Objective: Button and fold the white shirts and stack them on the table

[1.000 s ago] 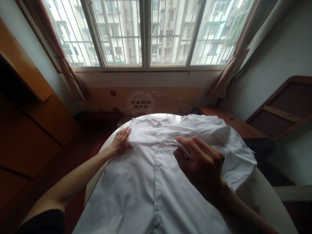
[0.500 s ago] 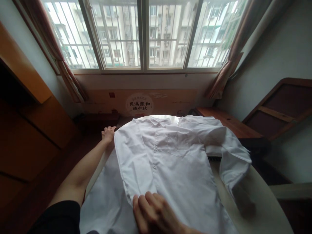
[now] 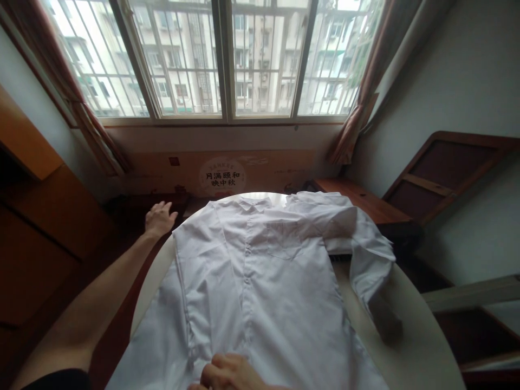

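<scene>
A white long-sleeved shirt [image 3: 284, 281] lies front up over a round pale table [image 3: 410, 319], its button placket running down the middle and a chest pocket on the right side. One sleeve bends down at the right; the left sleeve is laid along the front of the shirt. My left hand [image 3: 160, 218] is lifted off the cloth, just outside the table's left edge, fingers apart and holding nothing. Low in the view, my right hand [image 3: 231, 372] has its fingers curled on the shirt near the sleeve's lower end. Its fingertips are partly hidden.
Behind the table stands a reddish-brown wooden desk [image 3: 365, 203]. A wooden-framed panel [image 3: 447, 168] leans at the right wall. Orange-brown cabinets [image 3: 36, 233] line the left side. A barred window [image 3: 227, 59] with tied curtains is ahead.
My left hand has come off the shirt's left edge and moved left, its fingers spreading. My right hand has drawn down and slightly left. The camera view has shifted.
</scene>
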### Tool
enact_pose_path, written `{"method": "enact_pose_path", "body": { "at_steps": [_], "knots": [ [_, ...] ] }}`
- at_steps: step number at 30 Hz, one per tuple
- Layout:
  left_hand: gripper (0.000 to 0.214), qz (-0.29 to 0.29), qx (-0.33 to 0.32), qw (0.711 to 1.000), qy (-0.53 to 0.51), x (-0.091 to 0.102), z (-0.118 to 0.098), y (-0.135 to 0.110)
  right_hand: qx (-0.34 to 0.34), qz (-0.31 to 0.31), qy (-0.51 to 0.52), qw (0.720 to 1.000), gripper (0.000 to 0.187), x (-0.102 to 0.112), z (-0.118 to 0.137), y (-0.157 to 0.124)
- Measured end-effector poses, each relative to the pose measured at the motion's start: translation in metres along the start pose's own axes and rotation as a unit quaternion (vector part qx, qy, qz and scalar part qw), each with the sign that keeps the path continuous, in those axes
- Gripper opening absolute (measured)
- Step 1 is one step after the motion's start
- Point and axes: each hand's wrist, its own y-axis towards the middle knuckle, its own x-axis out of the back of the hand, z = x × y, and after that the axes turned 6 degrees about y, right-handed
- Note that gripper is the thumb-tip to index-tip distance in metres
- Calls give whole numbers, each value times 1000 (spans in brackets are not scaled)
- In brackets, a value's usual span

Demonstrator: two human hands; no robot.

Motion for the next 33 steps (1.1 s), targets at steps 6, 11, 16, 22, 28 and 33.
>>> {"method": "enact_pose_path", "body": {
  "at_steps": [6, 11, 16, 22, 28, 33],
  "knots": [
    [65, 107, -208, 972, -25, -33, -70, -48, -152, 1, 80, 985, 76, 55, -33, 7],
    [74, 157, -183, 970, -14, -54, -74, -35, -127, 64, 44, 989, 76, 16, -24, -9],
    [77, 128, -89, 988, 7, -53, -90, -23, -82, 27, 120, 989, 49, 21, -24, -30],
    [55, 0, -212, 977, -20, -36, -127, -61, -480, -424, -18, 768, 59, 144, -142, -131],
    [58, 101, -439, 887, -96, -35, -180, -97, -698, -356, -170, 598, 96, 194, -194, -238],
    [57, 120, -426, 877, -187, -35, -205, -101, -779, -281, -105, 550, 36, 221, -199, -265]
  ]
}}
